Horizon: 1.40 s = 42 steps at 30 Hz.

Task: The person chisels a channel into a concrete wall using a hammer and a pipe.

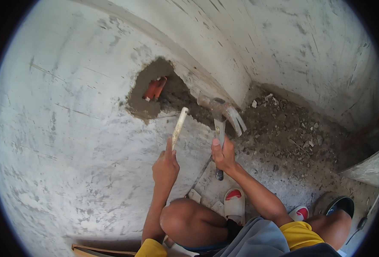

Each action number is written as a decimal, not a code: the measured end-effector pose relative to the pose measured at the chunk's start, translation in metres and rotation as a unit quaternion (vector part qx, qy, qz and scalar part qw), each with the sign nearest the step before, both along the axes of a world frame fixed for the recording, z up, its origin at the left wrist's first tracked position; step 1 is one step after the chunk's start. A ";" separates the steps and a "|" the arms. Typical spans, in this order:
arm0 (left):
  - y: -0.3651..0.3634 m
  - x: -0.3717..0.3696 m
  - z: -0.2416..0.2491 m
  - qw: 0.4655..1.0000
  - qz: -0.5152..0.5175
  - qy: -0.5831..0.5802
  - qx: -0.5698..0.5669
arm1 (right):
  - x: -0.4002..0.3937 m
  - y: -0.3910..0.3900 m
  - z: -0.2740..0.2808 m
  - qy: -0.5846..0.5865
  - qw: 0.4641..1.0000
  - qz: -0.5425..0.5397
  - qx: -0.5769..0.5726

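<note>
My right hand [224,155] is wrapped round the grey handle of a claw hammer [218,107], with the thumb along the handle. The hammer's metal head is up, its claw pointing right. In my left hand [166,168] is a thin whitish rod [179,127], its rounded upper end close to the hammer's face but apart from it. My left index finger lies along the rod, and its lower end is hidden by the hand. Beyond the rod, an orange box [155,88] sits tilted in a rough, mortar-lined hole [150,70] in the wall.
The white, scuffed wall [78,141] fills the left side. Soil and broken rubble [288,128] lie on the floor along the corner at right. My slippered foot [234,201] and bent knee [183,220] are below. A cable [362,222] hangs at the right edge.
</note>
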<state>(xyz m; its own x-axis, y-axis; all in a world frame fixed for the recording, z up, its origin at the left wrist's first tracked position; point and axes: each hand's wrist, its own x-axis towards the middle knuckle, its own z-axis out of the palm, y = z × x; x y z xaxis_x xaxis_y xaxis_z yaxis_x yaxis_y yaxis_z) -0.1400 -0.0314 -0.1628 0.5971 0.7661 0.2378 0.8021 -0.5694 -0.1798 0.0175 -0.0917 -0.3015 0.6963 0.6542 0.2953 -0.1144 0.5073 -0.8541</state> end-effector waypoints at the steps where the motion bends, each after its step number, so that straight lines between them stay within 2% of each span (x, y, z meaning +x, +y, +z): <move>1: 0.000 0.001 0.001 1.000 -0.001 0.002 0.007 | -0.001 -0.002 0.001 0.003 1.000 0.005 -0.009; 3: -0.001 0.002 0.001 1.000 0.006 0.005 0.003 | -0.002 -0.004 0.003 0.021 0.997 -0.020 0.073; 4: 0.000 0.003 0.002 1.000 -0.004 0.001 0.001 | -0.005 -0.007 0.007 0.020 0.998 -0.010 0.065; 6: 0.000 -0.001 0.000 1.000 -0.004 -0.010 0.004 | -0.009 -0.003 0.018 0.080 0.974 -0.064 0.202; 7: 0.000 0.000 0.000 1.000 -0.009 -0.005 0.010 | -0.013 0.003 0.013 0.076 0.974 -0.054 0.208; 9: 0.003 -0.002 0.004 1.000 -0.003 -0.009 0.027 | -0.022 0.015 -0.005 0.064 0.990 -0.006 0.127; 10: 0.005 -0.003 0.005 1.000 0.002 0.009 0.016 | -0.021 0.020 -0.006 0.058 0.990 0.002 0.130; 11: 0.007 -0.003 0.003 1.000 0.004 0.026 0.003 | -0.017 0.025 -0.009 -0.043 0.999 -0.032 -0.003; 12: 0.007 -0.005 0.001 1.000 0.006 0.022 0.002 | -0.015 0.025 -0.012 -0.140 0.978 -0.067 -0.138; 16: 0.020 -0.008 -0.002 1.000 -0.009 0.004 0.015 | -0.008 0.010 -0.022 -0.081 0.990 -0.068 -0.097; 18: 0.015 -0.010 -0.003 1.000 -0.016 -0.005 0.013 | 0.001 -0.005 -0.006 0.042 0.999 0.026 0.015; 19: 0.011 -0.006 0.004 1.000 -0.001 0.008 0.000 | 0.001 -0.007 0.009 0.079 0.994 0.007 0.071; 20: 0.007 -0.002 0.009 1.000 0.011 0.019 -0.011 | 0.001 -0.008 0.018 0.078 0.995 0.006 0.068; 22: -0.003 0.000 0.017 1.000 0.005 0.015 -0.015 | 0.005 -0.009 0.029 0.102 0.984 -0.015 0.147; 26: -0.003 -0.013 0.018 1.000 -0.015 0.004 0.006 | 0.010 -0.008 0.034 0.074 0.989 0.004 0.125; 28: 0.000 -0.014 0.019 1.000 -0.015 0.005 0.007 | 0.009 -0.009 0.031 0.024 0.997 0.016 0.070; 37: 0.000 0.000 0.015 1.000 -0.018 -0.005 0.007 | 0.005 -0.008 0.024 0.000 0.999 0.036 0.001; 41: -0.005 0.007 0.018 1.000 0.006 0.004 -0.006 | 0.006 -0.011 0.024 0.001 1.000 0.016 0.015; 42: -0.005 0.008 0.019 1.000 0.007 0.005 -0.006 | 0.003 -0.012 0.023 0.035 0.998 0.016 0.057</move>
<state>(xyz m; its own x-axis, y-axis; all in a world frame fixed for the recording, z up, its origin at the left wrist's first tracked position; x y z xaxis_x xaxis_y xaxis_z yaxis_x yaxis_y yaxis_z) -0.1315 -0.0367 -0.1442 0.5894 0.7766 0.2228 0.8077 -0.5607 -0.1822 0.0207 -0.1042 -0.2782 0.6966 0.6418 0.3207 -0.1894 0.5956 -0.7806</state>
